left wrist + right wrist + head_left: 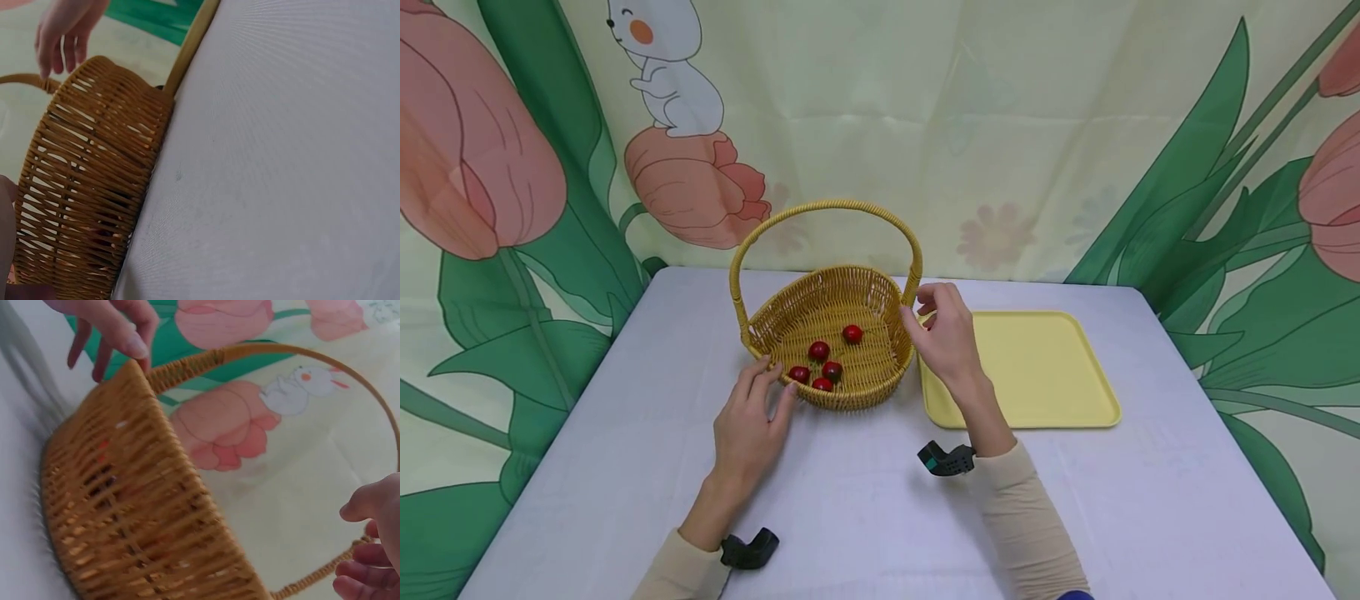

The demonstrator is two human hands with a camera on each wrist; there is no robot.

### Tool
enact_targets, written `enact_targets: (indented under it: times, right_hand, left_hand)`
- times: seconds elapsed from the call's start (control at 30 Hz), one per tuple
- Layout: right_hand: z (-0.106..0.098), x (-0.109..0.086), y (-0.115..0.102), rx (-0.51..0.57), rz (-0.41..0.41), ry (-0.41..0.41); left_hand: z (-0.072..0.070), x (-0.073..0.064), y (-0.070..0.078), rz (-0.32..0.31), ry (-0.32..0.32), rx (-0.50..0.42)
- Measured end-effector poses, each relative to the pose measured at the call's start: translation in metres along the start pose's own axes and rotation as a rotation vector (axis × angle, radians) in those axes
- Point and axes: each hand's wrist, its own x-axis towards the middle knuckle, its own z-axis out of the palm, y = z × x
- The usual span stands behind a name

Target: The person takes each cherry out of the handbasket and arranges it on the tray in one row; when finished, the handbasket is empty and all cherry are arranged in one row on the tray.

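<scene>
One wicker basket [846,401], tan, standing upright on the pale-covered table [865,508] near its far edge, left of the tray; its arched handle [850,206] rises above the rim.

Five small red fruits [852,334], glossy, inside the basket: we count four grouped toward the near left wall and one a little apart, farther back and to the right.

One left hand [748,435], at the basket's near left side: fingers relaxed and spread, tips resting on the rim; we see no closed grip.

One right hand [949,335], at the right foot of the handle: fingers loosely bent, thumb apart from them, holding nothing; whether they touch the handle, we cannot tell.

One yellow tray [1037,371], rectangular, rounded corners, lying flat just right of the basket, partly beneath the right forearm in our head view.

Two beige sleeves [1030,521], each with a black device [750,550] at the wrist.

One backdrop [1000,125], cream, printed with tulips [475,133] and a white rabbit [681,93].
</scene>
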Motion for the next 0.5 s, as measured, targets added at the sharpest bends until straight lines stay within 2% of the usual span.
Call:
enact_targets:
  times: [0.1,0.27,0.5]
  right_hand:
    - [0.01,-0.002,-0.005,0.01,-0.022,-0.052]
    - [0.024,-0.006,-0.012,-0.009,-0.013,-0.16]
    - [0.043,-0.012,-0.021,-0.041,0.066,-0.35]
  left_hand:
    - [0.0,0.0,0.0,-0.002,-0.002,0.0]
    - [0.001,0.0,-0.001,0.005,0.001,0.004]
    - [0.002,-0.001,-0.001,0.004,0.0,0.002]
